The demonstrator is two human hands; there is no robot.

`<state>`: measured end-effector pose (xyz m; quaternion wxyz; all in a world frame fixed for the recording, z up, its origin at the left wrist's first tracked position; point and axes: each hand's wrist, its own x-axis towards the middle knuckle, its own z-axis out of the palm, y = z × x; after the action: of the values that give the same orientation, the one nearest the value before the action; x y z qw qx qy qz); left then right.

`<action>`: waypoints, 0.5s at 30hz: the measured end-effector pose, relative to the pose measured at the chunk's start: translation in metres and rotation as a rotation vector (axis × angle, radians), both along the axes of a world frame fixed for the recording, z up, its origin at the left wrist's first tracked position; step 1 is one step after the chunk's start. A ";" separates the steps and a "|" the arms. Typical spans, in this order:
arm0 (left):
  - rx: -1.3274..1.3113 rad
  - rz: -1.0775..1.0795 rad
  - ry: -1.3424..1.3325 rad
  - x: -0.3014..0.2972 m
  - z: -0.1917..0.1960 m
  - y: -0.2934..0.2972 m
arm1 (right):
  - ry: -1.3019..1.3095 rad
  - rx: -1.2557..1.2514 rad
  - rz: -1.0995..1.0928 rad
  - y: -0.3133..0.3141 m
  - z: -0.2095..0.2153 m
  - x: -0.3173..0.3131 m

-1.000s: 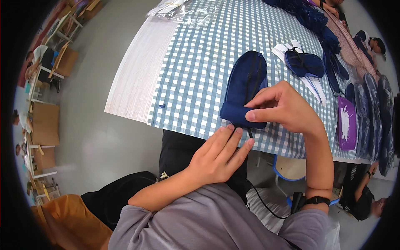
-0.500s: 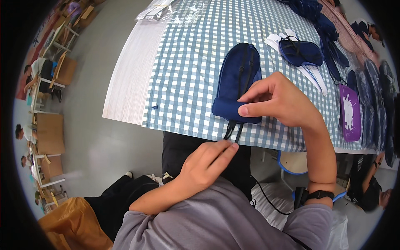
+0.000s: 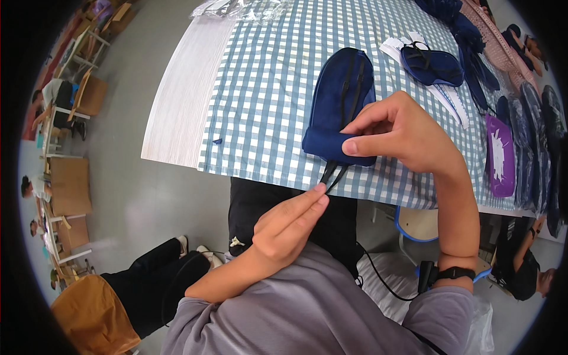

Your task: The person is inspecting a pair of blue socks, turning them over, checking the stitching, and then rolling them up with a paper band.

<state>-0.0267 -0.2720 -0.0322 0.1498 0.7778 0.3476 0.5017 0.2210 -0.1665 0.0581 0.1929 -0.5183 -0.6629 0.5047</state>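
A navy eye mask with blue piping lies lengthwise on the checked cloth, its rounded end pointing away from me. Its near end looks folded over. Black elastic straps run along its top and also come out at the near end. My right hand is closed, thumb and fingertips pinching the right side of the fold. Just past the table's front edge, my left hand pinches the strap ends between its fingertips. Whether the straps pass through the fold is hidden.
To the right, another navy eye mask rests on white strips. Beyond it are bunched navy straps, a purple tray, bagged navy pieces and a pink basket. Clear plastic bags lie at the far left.
The whole view has shifted slightly, so table and mask sit higher in the picture. Both hands keep their pinch, and the fold's upper edge shows less sharply than before.
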 end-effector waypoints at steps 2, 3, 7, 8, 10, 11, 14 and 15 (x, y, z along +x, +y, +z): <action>-0.005 -0.060 0.000 -0.002 0.001 -0.003 | 0.042 0.009 0.001 0.000 0.000 -0.001; -0.007 -0.058 0.002 -0.005 0.002 -0.003 | 0.044 0.007 0.003 0.000 -0.001 -0.002; 0.099 -0.092 0.160 -0.014 0.007 -0.002 | 0.042 -0.008 -0.003 0.000 0.000 -0.002; 0.189 -0.110 0.222 -0.015 0.008 -0.003 | 0.042 -0.014 -0.001 0.000 0.000 -0.002; 0.255 -0.114 0.260 -0.012 0.011 -0.006 | 0.049 -0.011 -0.002 0.000 -0.001 -0.002; 0.321 -0.118 0.298 -0.011 0.012 -0.007 | 0.055 -0.006 -0.002 0.000 -0.001 -0.002; 0.368 -0.120 0.355 -0.011 0.026 0.000 | 0.064 0.005 -0.001 -0.001 -0.003 0.000; 0.384 -0.133 0.391 -0.013 0.034 0.004 | 0.065 0.008 -0.002 -0.001 -0.003 0.000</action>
<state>-0.0394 -0.2681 0.0014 -0.0377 0.8951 0.2166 0.3878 0.2210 -0.1672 0.0546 0.2168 -0.5017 -0.6577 0.5184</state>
